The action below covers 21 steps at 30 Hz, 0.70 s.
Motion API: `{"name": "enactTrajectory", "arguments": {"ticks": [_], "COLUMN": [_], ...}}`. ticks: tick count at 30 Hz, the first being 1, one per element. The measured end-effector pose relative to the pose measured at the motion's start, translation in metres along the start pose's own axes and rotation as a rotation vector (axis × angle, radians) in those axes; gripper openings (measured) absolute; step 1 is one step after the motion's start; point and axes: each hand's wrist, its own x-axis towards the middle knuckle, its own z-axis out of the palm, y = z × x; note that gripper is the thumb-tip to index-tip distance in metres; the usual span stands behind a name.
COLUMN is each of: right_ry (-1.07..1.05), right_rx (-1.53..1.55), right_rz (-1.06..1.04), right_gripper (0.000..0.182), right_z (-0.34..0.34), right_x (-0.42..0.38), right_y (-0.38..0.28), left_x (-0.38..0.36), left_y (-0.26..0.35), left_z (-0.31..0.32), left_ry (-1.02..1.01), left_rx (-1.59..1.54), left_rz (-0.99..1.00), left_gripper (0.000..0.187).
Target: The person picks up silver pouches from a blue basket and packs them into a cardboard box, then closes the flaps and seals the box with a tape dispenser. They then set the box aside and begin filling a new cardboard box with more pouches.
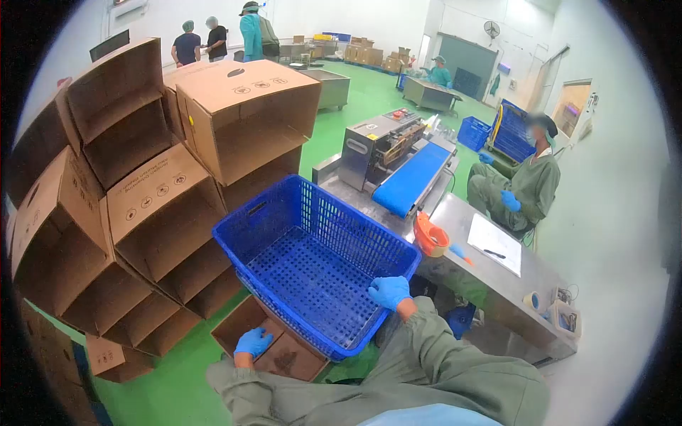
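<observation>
An empty blue plastic crate (323, 238) with perforated walls rests tilted in front of me, partly over an open cardboard box (288, 351). My right hand (390, 292), in a blue glove, is at the crate's near right rim with its fingers curled; what they hold is not clear. At the box's left side is my left hand (253, 342), also gloved in blue, its fingers spread over the cardboard and nothing visible in them.
Open cardboard boxes (167, 177) are stacked high at the left. A sealing machine with a blue belt (415, 177) stands ahead. On the steel table (455, 270) lie an orange tape dispenser (430, 234), paper and a pen. A co-worker (526, 177) sits at the right; others stand farther back.
</observation>
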Motion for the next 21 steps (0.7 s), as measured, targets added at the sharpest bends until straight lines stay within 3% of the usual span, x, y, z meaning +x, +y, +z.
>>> {"name": "enactTrajectory", "arguments": {"ticks": [3,7,9,10,12,13,15,16,18,21], "right_ry": [-0.038,-0.123,-0.162,-0.196,-0.190,-0.186,-0.160,-0.134,-0.135,-0.163], "right_rx": [-0.013,0.006,0.046,0.073,0.159,0.229,0.404,0.566,0.525,0.513], "right_rz": [0.003,0.019,0.026,0.037,0.024,0.015,-0.089,-0.187,-0.228,-0.313], "right_gripper": [0.032,0.036,0.037,0.038,0.039,0.040,0.043,0.045,0.045,0.046], "right_z": [0.000,-0.009,-0.009,-0.010,-0.006,-0.003,0.012,0.021,0.018,0.001], "right_x": [0.001,0.003,0.010,0.014,0.029,0.039,0.071,0.084,0.103,0.124], "right_y": [0.001,0.000,0.003,0.006,0.016,0.023,0.038,0.047,0.049,0.038], "left_x": [0.006,0.006,0.005,0.006,0.008,0.015,0.026,0.031,0.042,0.079], "left_y": [-0.008,0.007,0.022,0.031,0.046,0.053,0.068,0.075,0.095,0.100], "left_z": [0.014,0.007,-0.002,-0.009,-0.029,-0.040,-0.060,-0.071,-0.098,-0.104], "left_ry": [-0.082,-0.029,0.269,0.274,0.606,0.612,0.833,0.834,0.771,0.712], "left_rx": [0.091,0.077,-0.342,-0.329,-0.662,-0.648,-0.838,-0.833,-0.401,-0.127], "left_rz": [0.039,-0.013,0.061,0.057,0.067,0.067,0.187,0.175,0.212,0.078], "left_gripper": [0.062,0.060,0.060,0.060,0.063,0.063,0.064,0.064,0.065,0.067]}}
